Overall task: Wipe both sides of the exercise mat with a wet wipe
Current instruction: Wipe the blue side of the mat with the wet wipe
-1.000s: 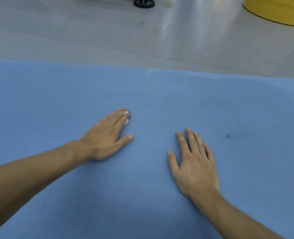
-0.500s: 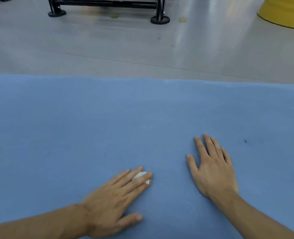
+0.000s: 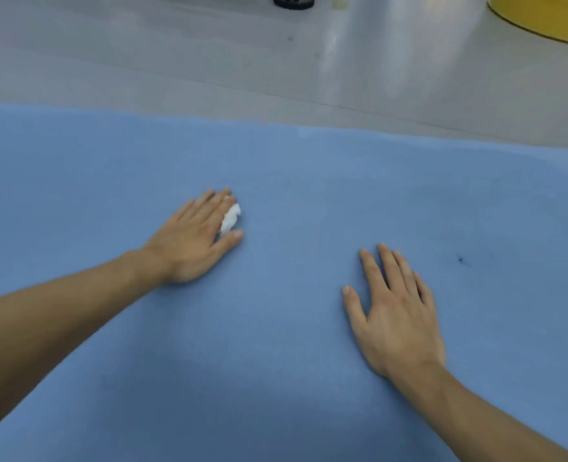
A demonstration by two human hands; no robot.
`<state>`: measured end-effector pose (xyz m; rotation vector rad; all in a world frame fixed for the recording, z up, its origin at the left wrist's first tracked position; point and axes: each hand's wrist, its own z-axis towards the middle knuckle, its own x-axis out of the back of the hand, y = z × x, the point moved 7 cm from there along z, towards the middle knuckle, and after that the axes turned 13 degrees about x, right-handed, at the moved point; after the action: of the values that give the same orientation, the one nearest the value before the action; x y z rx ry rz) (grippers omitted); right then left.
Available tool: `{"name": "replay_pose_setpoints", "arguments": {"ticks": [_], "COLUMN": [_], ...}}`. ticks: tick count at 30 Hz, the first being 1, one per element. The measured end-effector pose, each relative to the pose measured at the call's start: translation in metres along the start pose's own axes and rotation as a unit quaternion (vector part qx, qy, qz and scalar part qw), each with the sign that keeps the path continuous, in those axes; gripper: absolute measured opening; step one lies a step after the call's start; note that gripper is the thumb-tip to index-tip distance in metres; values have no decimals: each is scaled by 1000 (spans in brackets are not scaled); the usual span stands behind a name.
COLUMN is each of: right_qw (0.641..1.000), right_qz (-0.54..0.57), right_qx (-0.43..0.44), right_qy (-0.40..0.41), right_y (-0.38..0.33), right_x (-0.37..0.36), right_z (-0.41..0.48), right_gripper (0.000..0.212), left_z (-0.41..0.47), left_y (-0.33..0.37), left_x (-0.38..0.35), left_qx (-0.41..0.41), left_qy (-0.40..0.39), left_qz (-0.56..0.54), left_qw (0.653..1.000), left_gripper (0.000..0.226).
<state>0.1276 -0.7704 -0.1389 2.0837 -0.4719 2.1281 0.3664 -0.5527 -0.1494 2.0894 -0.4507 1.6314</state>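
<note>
A blue exercise mat (image 3: pixel 275 378) lies flat on the floor and fills most of the view. My left hand (image 3: pixel 192 241) lies on the mat left of centre with straight fingers, pressing a crumpled white wet wipe (image 3: pixel 230 217) against the mat; only a part of the wipe shows beside my fingers. My right hand (image 3: pixel 392 315) rests flat on the mat to the right, fingers straight, with nothing under it. A small dark speck (image 3: pixel 461 260) marks the mat to the right of my right hand.
Beyond the mat's far edge is a shiny grey floor (image 3: pixel 209 55). A black round foot of a stand (image 3: pixel 292 1) sits at the top centre. A yellow round object (image 3: pixel 549 18) stands at the top right.
My left hand has slid the wipe away from me across the mat, back up from near the bottom of the view. My right hand has stayed planted flat on the mat.
</note>
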Motion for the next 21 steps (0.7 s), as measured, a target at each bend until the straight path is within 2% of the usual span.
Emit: {"name": "replay_pose_setpoints", "arguments": {"ticks": [3, 5, 9, 13, 18, 21], "right_qw": [1000, 1000, 1000, 1000, 1000, 1000], "right_qz": [-1, -2, -11, -15, -24, -27], "right_qx": [0, 2, -1, -4, -7, -9], "right_qy": [1, 3, 15, 13, 5, 4], "right_y": [0, 0, 1, 2, 0, -1], "right_x": [1, 1, 0, 0, 1, 2], "right_z": [0, 0, 0, 0, 0, 0], "right_gripper": [75, 75, 75, 76, 78, 78], "left_z": [38, 46, 10, -63, -153, -181], "left_y": [-21, -28, -25, -25, -32, -38], "left_x": [10, 14, 13, 4, -7, -12], "left_qx": [70, 73, 12, -50, -105, -127], "left_qy": [13, 13, 11, -8, -37, -29], "left_qz": [-5, -5, -5, 10, 11, 32], "left_qw": [997, 997, 1000, 999, 994, 991], "left_gripper": [82, 82, 103, 93, 92, 91]}}
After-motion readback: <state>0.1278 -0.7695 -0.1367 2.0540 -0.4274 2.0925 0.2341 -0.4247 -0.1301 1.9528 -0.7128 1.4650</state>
